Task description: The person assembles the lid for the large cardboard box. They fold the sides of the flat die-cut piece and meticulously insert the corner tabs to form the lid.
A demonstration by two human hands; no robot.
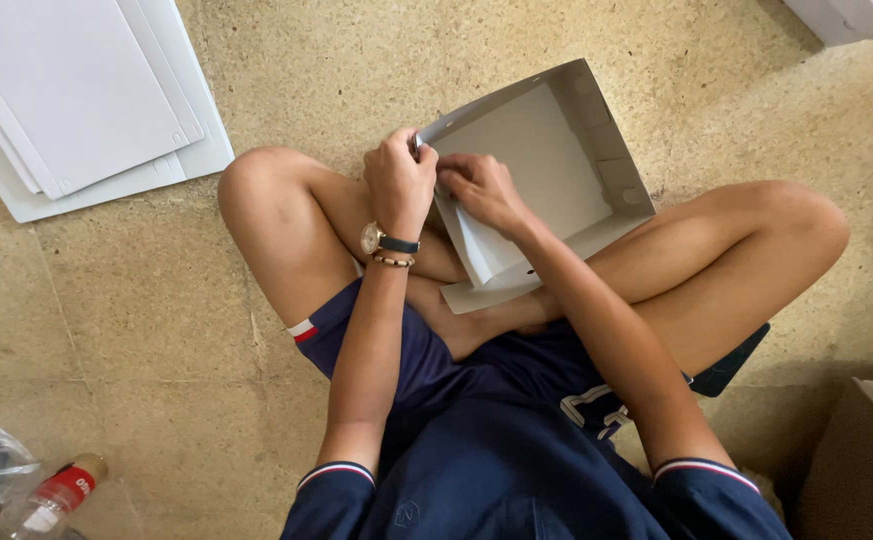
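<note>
Head view | white cardboard box point(547, 170) rested on crossed legs, far walls already raised | near corner flap pinched by left hand point(400, 180) and right hand point(484, 190) | near side judged unfinished | flat sheets point(77, 100) left of box, unfolded

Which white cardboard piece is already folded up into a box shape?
The white box on the person's crossed legs, gripped at its near corner by the left hand and right hand. The stack of sheets at upper left lies flat on the floor.
</note>
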